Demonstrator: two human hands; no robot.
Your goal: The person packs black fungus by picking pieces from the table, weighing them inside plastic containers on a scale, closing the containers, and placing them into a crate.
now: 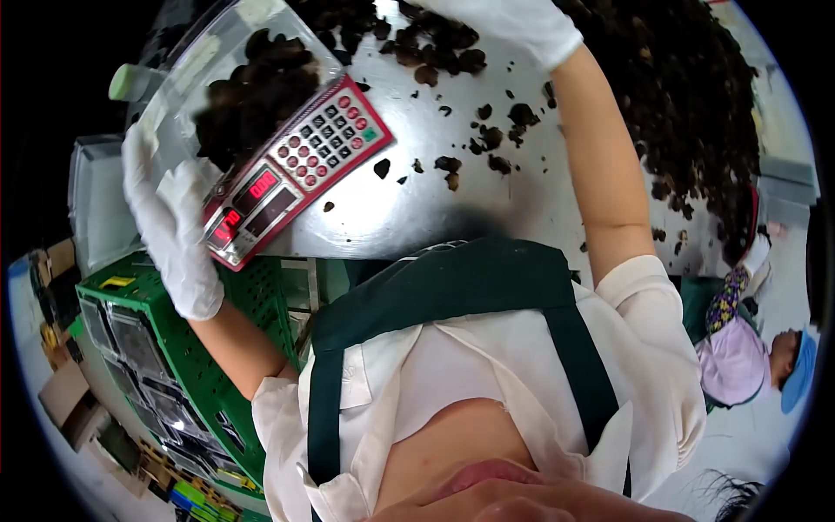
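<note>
A clear plastic box (306, 33) with dark, curled pieces like dried wood ear mushrooms (261, 91) rests on a red and silver digital scale (326, 143). At the box's near left corner is my left hand (178, 222) in a white glove, its thumb on one side and its fingers along the other. My right hand (513, 24), also gloved in white, reaches out at the top, beside loose dark pieces (435, 43). The frame's edge cuts off its fingers, so what they hold is hidden. Red digits glow on the scale's display.
Scattered bits lie on the shiny metal table (374, 213). A large heap of dark pieces (687, 87) covers its right side. Left of me stand a green crate (248, 304) holding clear packs and another clear box (100, 204). A person in a blue cap (798, 370) is at the right.
</note>
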